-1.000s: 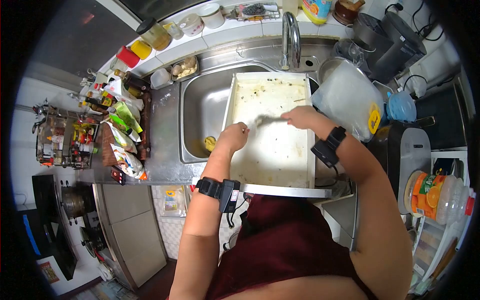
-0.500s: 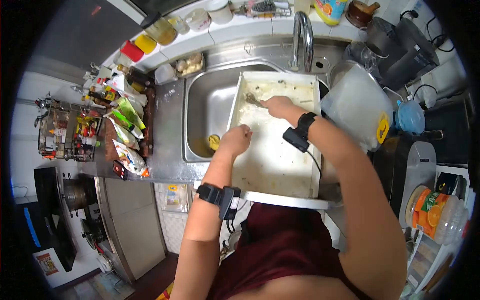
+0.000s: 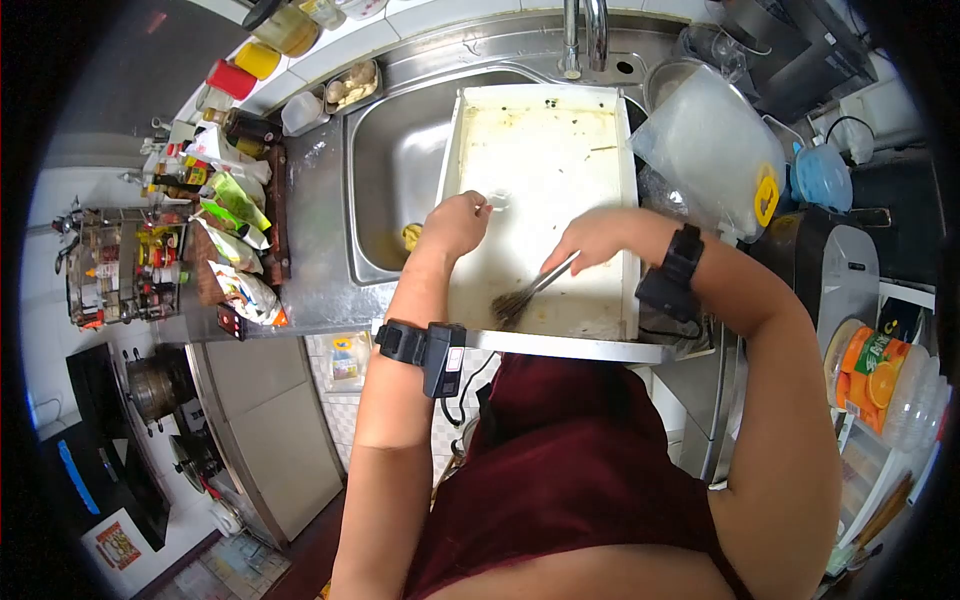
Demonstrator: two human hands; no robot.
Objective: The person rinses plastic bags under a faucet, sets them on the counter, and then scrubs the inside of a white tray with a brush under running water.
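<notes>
A white drawer (image 3: 540,220) with a dirty, wet bottom lies across the right part of the sink. In my right hand (image 3: 602,240) is a scrubbing brush (image 3: 514,306), its metal handle slanting down to dark wiry bristles. Those bristles touch the drawer's bottom near its front edge, the side closest to my body. My left hand (image 3: 460,222) is closed over the drawer's left wall, fingers curled to the inside. Dark specks and stains lie on the drawer's bottom, mostly toward the far end.
The steel sink (image 3: 405,150) shows on the left, with a yellow item (image 3: 411,236) inside. A faucet (image 3: 585,40) rises behind the drawer. To the right stand a translucent plastic container (image 3: 705,150) and a grey appliance (image 3: 850,270). Food packets (image 3: 240,215) crowd the left counter.
My right hand has brought the brush from the drawer's far end to its near end. My left hand still rests on the left wall. The view has tilted downward.
</notes>
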